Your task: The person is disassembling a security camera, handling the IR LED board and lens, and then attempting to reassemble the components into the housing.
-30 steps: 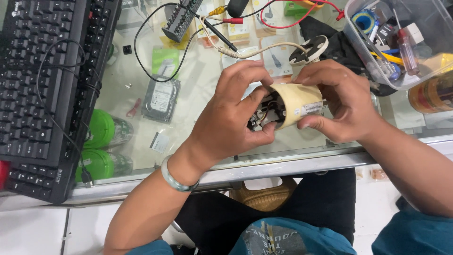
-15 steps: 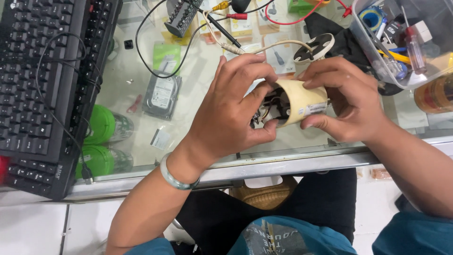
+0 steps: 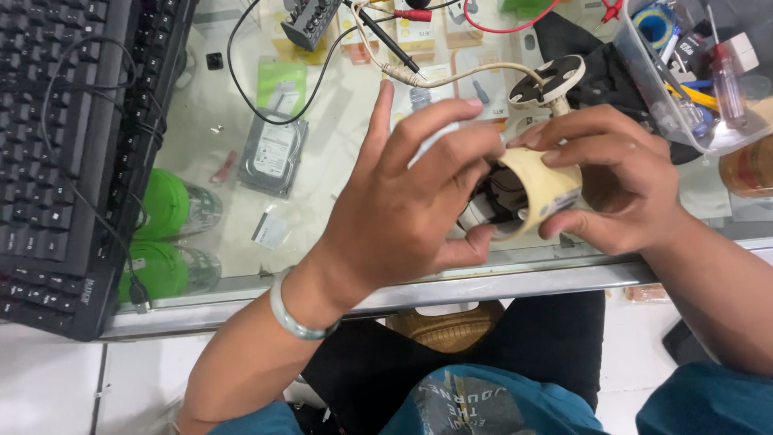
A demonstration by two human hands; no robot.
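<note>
At centre frame the left hand (image 3: 403,213) and right hand (image 3: 616,173) both close around a cream housing (image 3: 543,189); left fingers hide most of its dark insides. Keyboard (image 3: 56,153), far left on the desk (image 3: 354,121), is cut off.

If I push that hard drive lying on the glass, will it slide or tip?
The hard drive lies flat, so tipping seems unlikely. It would probably slide on the smooth glass. The black cable beside it might snag.
</note>
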